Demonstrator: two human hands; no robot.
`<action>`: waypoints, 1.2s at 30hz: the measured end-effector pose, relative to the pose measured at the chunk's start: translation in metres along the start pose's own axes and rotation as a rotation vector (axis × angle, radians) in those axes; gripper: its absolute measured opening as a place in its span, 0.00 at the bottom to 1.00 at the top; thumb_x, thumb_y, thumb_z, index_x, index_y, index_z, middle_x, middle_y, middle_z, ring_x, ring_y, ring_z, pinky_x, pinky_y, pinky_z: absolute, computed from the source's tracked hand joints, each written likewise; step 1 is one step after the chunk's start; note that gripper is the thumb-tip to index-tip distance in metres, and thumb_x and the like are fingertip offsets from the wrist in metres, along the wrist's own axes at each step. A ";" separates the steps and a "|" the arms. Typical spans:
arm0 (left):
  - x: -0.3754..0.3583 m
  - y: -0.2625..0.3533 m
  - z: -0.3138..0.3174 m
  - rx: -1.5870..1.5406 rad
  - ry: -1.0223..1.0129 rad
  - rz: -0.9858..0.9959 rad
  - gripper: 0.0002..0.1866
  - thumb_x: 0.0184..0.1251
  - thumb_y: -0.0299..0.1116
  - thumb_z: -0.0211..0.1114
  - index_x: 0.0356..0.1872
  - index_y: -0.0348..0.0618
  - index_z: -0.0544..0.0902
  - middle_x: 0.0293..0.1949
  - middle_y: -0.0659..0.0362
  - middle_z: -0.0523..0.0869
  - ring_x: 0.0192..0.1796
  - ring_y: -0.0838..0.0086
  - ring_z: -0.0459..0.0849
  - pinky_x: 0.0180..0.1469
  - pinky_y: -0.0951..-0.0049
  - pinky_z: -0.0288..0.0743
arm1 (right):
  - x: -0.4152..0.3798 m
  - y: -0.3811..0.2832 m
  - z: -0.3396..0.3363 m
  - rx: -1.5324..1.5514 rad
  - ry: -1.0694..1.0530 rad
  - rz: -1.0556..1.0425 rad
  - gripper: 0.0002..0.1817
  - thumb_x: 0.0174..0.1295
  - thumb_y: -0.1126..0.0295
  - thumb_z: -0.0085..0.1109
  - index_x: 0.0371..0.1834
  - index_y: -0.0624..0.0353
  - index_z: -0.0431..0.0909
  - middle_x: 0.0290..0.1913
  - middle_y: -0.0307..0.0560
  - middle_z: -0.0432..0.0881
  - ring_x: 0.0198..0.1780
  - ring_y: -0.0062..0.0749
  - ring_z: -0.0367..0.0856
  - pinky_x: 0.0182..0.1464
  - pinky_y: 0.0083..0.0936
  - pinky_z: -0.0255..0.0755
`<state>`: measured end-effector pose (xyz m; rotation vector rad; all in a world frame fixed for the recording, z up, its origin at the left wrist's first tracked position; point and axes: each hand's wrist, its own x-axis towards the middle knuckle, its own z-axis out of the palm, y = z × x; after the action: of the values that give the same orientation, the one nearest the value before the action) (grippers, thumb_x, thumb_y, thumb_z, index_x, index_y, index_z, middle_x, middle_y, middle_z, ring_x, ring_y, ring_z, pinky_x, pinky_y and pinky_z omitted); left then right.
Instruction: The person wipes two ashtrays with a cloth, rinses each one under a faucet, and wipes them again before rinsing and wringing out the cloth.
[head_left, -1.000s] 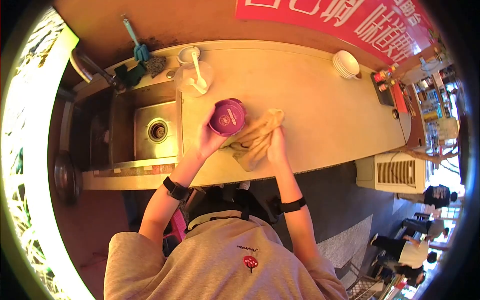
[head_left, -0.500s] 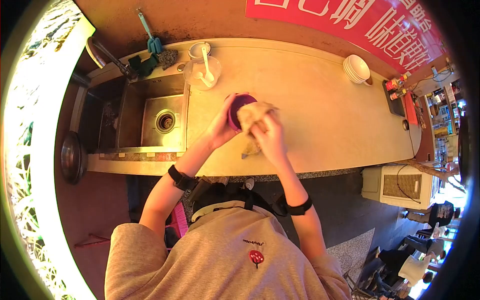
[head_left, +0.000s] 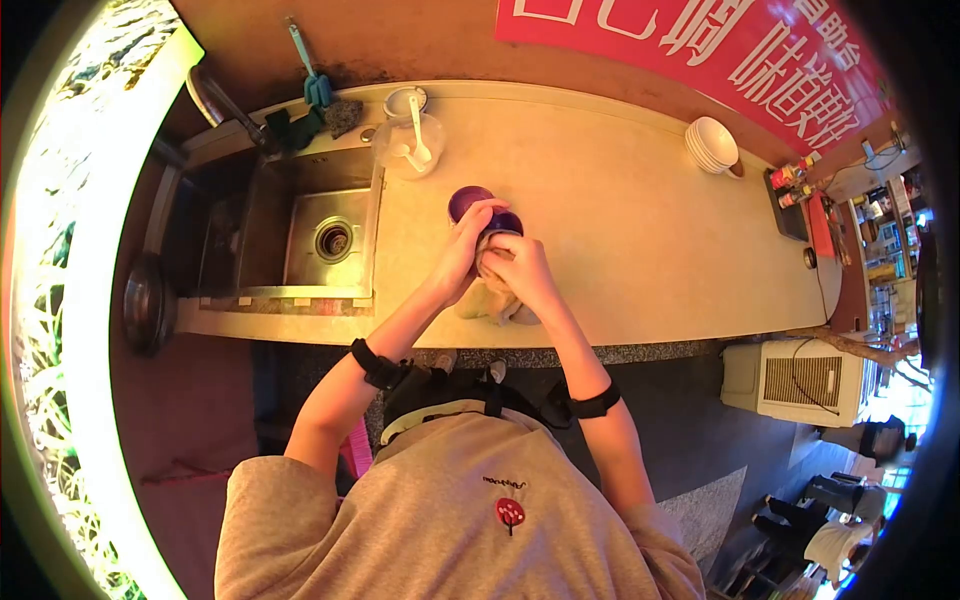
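A purple container (head_left: 470,200) is held over the counter in my left hand (head_left: 464,250), whose fingers wrap round it. Its dark rim faces right, towards my other hand. My right hand (head_left: 518,268) is closed on a tan cloth (head_left: 490,300) at the container's opening. Part of the cloth hangs below both hands, above the counter's front edge. My fingers partly hide where the cloth meets the container.
Left of my hands is a metal sink (head_left: 312,240). Behind them stands a clear bowl (head_left: 428,160) with white spoons. Stacked white bowls (head_left: 712,146) and bottles (head_left: 790,178) are at the right. Several people are at the far right.
The purple container has turned, its opening now to the right. The cloth has moved down from over the container and hangs lower. My right hand has shifted slightly left.
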<state>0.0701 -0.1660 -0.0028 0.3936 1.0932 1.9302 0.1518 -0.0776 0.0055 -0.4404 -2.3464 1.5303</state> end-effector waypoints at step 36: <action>-0.026 0.067 -0.054 -0.657 -0.165 -0.112 0.26 0.68 0.53 0.40 0.61 0.50 0.63 0.62 0.40 0.61 0.61 0.42 0.63 0.51 0.42 0.68 | -0.075 0.170 -0.060 0.058 0.172 0.852 0.18 0.51 0.56 0.64 0.23 0.61 0.75 0.23 0.43 0.77 0.26 0.27 0.77 0.29 0.19 0.69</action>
<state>0.0164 -0.2332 0.0244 0.1165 0.3274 1.9859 0.2593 0.0058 -0.1340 -1.6331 -2.0566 1.7592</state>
